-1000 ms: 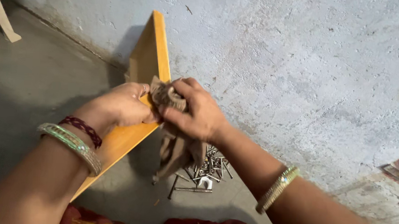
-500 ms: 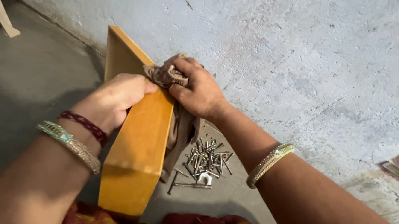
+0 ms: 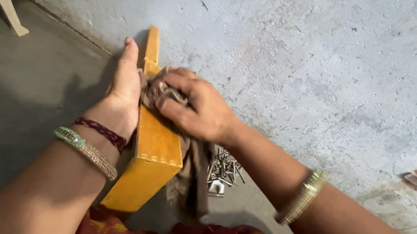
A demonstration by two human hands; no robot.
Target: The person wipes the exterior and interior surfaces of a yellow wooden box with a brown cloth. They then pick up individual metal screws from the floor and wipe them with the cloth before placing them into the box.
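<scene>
Pressing a crumpled brown cloth point(image 3: 171, 95) onto the upper face of a yellow wooden piece point(image 3: 154, 147), the right hand point(image 3: 196, 114) has its grip closed on the cloth's bunched top. The left hand point(image 3: 123, 90) lies flat, fingers straight, against the wood's left side. Screws point(image 3: 222, 168) are heaped on the concrete floor point(image 3: 31, 96) below the right wrist, near the wall point(image 3: 317, 66).
</scene>
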